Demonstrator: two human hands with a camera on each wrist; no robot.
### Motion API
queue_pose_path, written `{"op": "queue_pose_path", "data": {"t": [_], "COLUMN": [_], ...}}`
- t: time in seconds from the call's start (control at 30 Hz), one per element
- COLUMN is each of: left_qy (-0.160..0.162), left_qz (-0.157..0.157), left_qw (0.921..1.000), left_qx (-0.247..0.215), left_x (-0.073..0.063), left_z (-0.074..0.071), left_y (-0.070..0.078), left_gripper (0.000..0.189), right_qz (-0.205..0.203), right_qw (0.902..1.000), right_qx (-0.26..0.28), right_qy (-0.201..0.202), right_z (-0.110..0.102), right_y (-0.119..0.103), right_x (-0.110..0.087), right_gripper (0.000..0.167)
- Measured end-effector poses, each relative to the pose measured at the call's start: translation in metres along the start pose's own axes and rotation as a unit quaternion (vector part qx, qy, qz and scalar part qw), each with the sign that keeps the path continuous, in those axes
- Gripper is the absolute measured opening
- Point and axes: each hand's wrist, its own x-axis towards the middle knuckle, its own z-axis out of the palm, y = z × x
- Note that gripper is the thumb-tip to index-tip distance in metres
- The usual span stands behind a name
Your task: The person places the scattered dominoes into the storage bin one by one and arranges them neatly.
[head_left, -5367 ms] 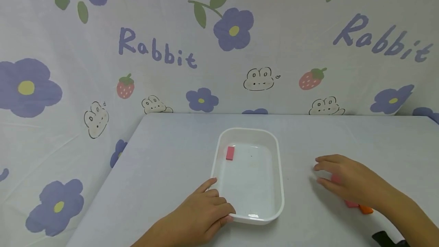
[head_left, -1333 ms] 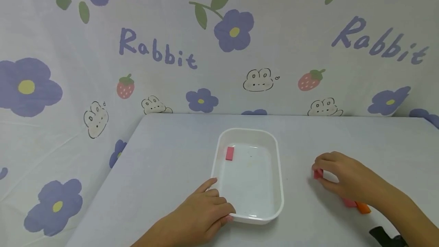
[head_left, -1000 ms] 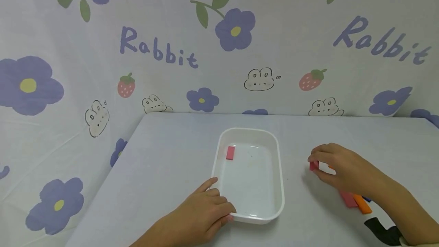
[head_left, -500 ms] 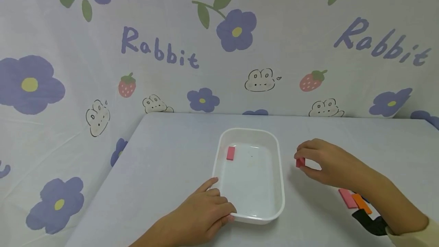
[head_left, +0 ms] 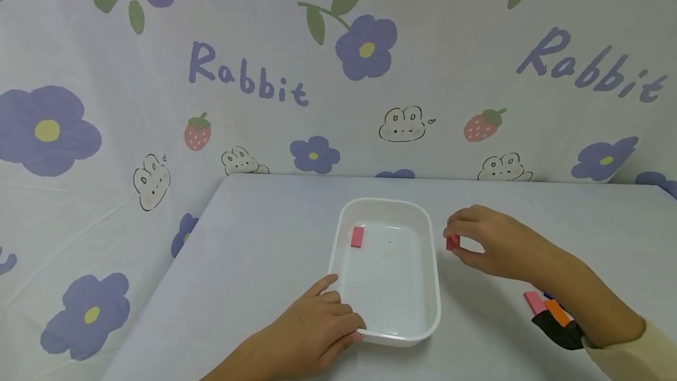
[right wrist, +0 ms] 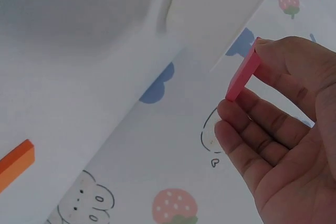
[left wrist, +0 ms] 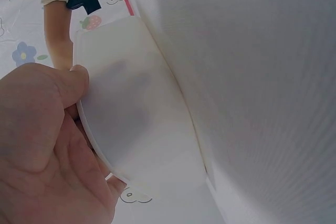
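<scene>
A white rectangular plastic tray (head_left: 386, 334) stands mid-table, with one flat pink block (head_left: 357, 237) lying inside near its far left corner. My left hand (head_left: 312, 328) grips the tray's near left rim; in the left wrist view the thumb (left wrist: 76, 85) presses the wall from outside. Just right of the tray, above the table, my right hand (head_left: 492, 246) pinches a second pink block (right wrist: 243, 77) between thumb and fingertips. Below the right forearm lie another pink block (head_left: 535, 303), an orange block (head_left: 557, 313) and a partly hidden blue block (head_left: 548, 296).
An orange block (right wrist: 16, 163) rests on the table in the right wrist view. The black strap (head_left: 560, 331) at the right wrist overlaps the loose blocks in the head view. Behind the white table (head_left: 264, 240) hangs a printed cloth (head_left: 254, 16) with flowers and rabbits.
My right hand has taken hold of a pink block and carried it left and away from me, up beside the tray. The left hand and tray stay put.
</scene>
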Motion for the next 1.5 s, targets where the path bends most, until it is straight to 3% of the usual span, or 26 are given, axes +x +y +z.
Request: {"op": "queue_pose_path", "data": {"t": [0.43, 0.77, 1.03, 1.5], "left_qy": [-0.007, -0.005, 0.005, -0.011], "left_qz": [-0.006, -0.009, 0.001, -0.008], "left_qw": [0.9999, 0.9998, 1.0, 0.9998], "left_qx": [-0.014, -0.018, -0.006, -0.015], "left_x": [0.001, 0.001, 0.0, 0.001], "left_z": [0.0, 0.0, 0.001, 0.0], "left_y": [0.0, -0.001, -0.001, 0.0], "left_gripper": [0.02, 0.018, 0.018, 0.015], "right_qz": [-0.053, -0.028, -0.042, -0.035], "right_qw": [0.9981, 0.9995, 0.9986, 0.9978], "right_qx": [0.002, 0.014, 0.033, 0.051], "right_qy": [0.032, 0.008, 0.001, -0.025], "right_z": [0.002, 0.004, 0.014, 0.03], "right_y": [0.001, -0.006, -0.009, -0.011], "right_x": [0.012, 0.024, 0.034, 0.043], "right_gripper": [0.025, 0.02, 0.02, 0.017]}}
